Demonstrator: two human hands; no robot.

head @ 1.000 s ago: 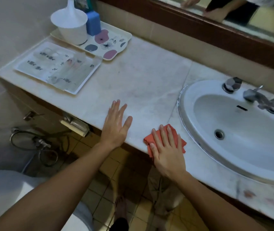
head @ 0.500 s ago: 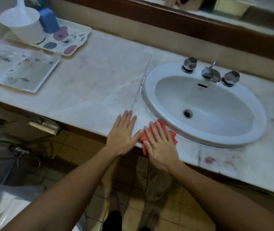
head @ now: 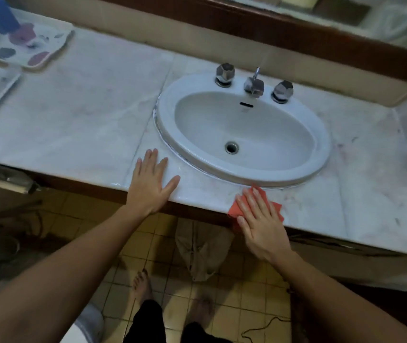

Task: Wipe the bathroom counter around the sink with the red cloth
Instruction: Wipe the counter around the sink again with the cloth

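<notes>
Two hands lie flat: left hand [head: 151, 182] fingers spread on bare counter [head: 81, 125]; right hand [head: 259, 220] fingers together pressing cloth [head: 237, 209] below sink [head: 321, 154]. Marks beyond the right fingertips look unwiped.

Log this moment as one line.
right hand flat on red cloth | white oval sink front edge | left hand bracing marble counter

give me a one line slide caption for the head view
Right hand presses red cloth on the counter front of the sink; left hand rests flat.
</notes>
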